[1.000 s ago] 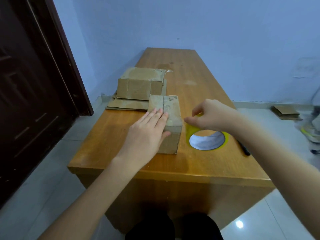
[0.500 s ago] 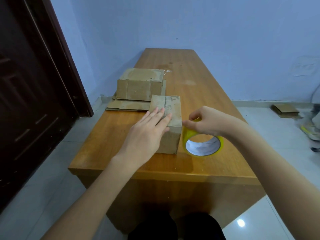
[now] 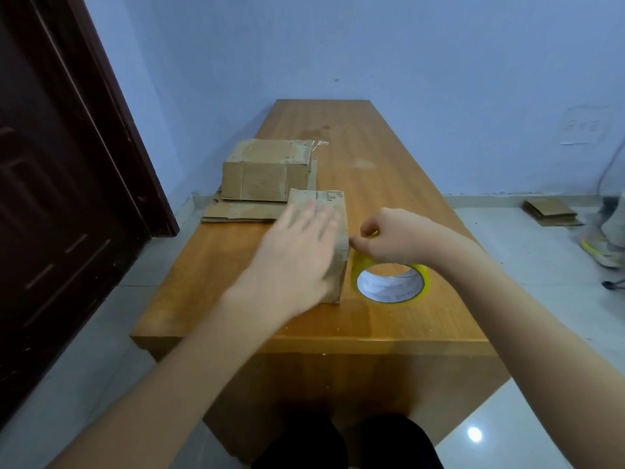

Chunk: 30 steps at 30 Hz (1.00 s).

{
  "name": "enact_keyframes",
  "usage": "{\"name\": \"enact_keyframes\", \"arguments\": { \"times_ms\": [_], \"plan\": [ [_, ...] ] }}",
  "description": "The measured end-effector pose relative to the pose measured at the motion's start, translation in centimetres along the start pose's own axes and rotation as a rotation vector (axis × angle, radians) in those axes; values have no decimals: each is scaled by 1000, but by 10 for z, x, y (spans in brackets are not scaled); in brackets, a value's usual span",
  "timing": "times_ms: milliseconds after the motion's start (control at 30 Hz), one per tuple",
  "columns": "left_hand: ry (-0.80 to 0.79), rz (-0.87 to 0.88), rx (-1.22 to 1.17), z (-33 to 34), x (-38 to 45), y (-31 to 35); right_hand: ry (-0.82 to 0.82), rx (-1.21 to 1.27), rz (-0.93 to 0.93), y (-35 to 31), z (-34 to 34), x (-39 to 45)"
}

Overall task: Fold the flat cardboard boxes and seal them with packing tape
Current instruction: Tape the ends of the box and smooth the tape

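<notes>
Fingers (image 3: 360, 243) pinch tape roll (image 3: 390, 282) just beside box (image 3: 338, 262) edge.

A plain room indoors, likely a home or small office: bare blue walls (image 3: 439, 62), a dark wooden door (image 3: 50, 198), pale tiled floor (image 3: 524, 258), one wooden table (image 3: 372, 170).

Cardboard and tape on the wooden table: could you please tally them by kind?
Folded boxes: 2, near box under the left hand, far box
Flat cardboard: at least 1 sheet
Yellow tape roll, held by right hand: 1
Total: 4
</notes>
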<state>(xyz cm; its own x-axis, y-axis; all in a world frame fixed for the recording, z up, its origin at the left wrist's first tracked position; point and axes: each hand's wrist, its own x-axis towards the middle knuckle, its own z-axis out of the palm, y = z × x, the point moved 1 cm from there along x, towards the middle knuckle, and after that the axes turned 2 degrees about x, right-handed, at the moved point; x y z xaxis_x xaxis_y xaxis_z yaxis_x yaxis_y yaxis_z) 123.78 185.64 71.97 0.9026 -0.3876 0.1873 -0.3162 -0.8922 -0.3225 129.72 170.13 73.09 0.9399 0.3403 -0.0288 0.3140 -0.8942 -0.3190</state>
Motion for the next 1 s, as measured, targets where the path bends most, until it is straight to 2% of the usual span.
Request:
{"name": "enact_keyframes", "arguments": {
  "times_ms": [67,167,267,400,600,700,800,900,1000],
  "plan": [
    [136,49,-68,13,-3,21,-2,-4,-8,2,1,1],
    [321,8,-161,30,-6,26,-12,93,-60,7,5,1],
    [408,-17,-220,35,-5,22,54,295,-141,15,10,-6],
    [417,-45,-256,39,-5,23,342,768,-103,30,28,-20],
    [382,-18,-266,41,-6,20,539,1124,157,37,54,-19],
    [381,-14,-271,39,-7,16,516,1094,113,37,47,-16],
    [416,-15,-260,40,-5,16,369,972,80,40,33,-17],
    [417,-22,-243,42,-5,16,213,773,164,44,22,-16],
    [417,-35,-253,42,-6,16,199,527,181,46,13,-17]
  ]
}}
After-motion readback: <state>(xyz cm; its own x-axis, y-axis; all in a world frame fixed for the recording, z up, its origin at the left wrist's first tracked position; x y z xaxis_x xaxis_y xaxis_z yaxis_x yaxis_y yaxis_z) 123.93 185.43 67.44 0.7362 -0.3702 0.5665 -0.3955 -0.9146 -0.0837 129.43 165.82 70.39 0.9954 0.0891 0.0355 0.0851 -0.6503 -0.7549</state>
